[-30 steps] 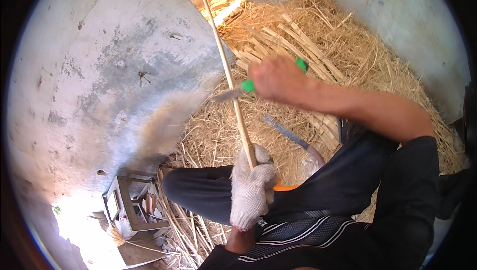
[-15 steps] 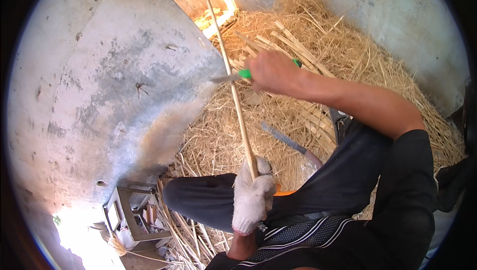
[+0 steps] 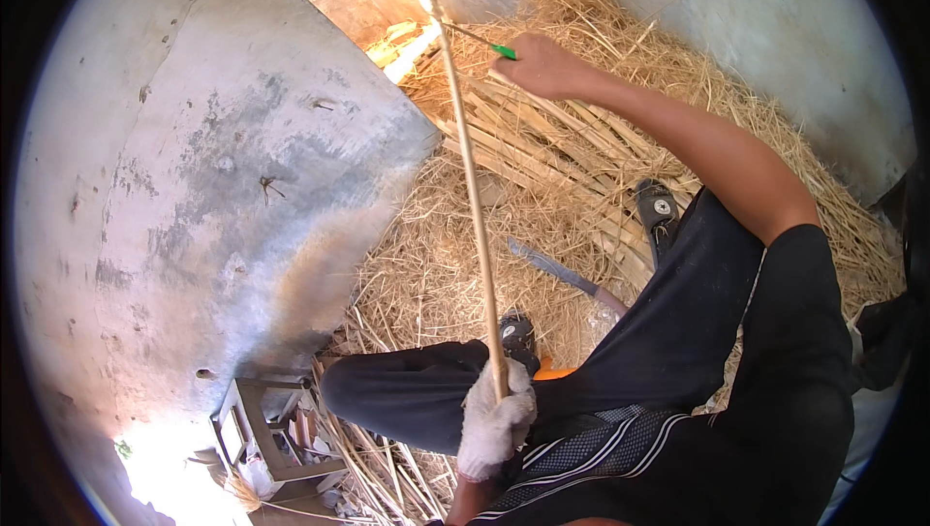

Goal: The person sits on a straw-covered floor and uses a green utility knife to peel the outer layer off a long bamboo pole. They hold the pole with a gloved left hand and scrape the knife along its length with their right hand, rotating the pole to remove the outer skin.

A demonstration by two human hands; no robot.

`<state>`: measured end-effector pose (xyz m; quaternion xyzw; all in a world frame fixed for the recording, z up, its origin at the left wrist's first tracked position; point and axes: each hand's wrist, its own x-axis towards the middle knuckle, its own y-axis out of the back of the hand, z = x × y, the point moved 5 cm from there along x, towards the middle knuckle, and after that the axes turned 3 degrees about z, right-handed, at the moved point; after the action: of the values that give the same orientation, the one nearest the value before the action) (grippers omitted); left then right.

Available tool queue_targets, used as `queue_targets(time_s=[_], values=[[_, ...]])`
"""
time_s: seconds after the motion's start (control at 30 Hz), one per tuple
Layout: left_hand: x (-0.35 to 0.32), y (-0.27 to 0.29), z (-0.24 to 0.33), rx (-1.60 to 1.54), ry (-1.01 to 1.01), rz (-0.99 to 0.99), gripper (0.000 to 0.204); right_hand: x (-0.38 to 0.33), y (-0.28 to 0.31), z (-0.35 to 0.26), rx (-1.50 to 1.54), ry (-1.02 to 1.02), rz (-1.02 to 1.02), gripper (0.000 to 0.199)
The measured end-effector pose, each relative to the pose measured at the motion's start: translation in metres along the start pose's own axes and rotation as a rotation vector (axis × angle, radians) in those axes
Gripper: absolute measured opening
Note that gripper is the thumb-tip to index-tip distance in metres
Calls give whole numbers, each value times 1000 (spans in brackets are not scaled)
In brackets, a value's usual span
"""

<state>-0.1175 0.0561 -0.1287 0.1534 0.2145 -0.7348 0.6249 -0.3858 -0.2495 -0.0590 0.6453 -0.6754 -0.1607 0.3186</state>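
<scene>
My left hand [image 3: 498,421], in a white knit glove, is closed round the lower end of a long pale wooden stick [image 3: 475,192]. The stick rises away from me past the top edge of the picture. My bare right hand [image 3: 544,65] grips the green handle of a knife [image 3: 506,51] with the arm stretched far forward. Its thin blade points left and meets or crosses the upper stretch of the stick; whether it cuts in cannot be told. A second, larger blade with a brown handle, a machete [image 3: 554,264], lies on the shavings between my legs.
Curly shavings [image 3: 417,269] cover the floor, with a pile of split strips [image 3: 542,139] on them at the far side. A plastered wall [image 3: 223,158] stands close on the left. A small wooden stool [image 3: 266,429] sits at the lower left beside loose thin sticks [image 3: 387,468].
My right hand with the knife has moved forward, up the stick toward its far part. My left hand has drawn slightly lower, still round the stick.
</scene>
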Motion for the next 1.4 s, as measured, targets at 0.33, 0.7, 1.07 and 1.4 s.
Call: queue_targets(time_s=[0.33, 0.7, 1.07, 1.4], values=[[24, 19, 5, 351, -84, -170, 20, -85, -27, -92, 874, 4, -404, 36], [31, -17, 106, 185, -461, -308, 50, -142, -38, -139, 804, 96, -423, 28], [32, -22, 128, -70, -288, -316, 28, -134, -3, -145, 211, 562, 5, 23], [24, -23, 116, -212, -266, -220, 15, -132, -31, -128, -351, 678, 193, 21]])
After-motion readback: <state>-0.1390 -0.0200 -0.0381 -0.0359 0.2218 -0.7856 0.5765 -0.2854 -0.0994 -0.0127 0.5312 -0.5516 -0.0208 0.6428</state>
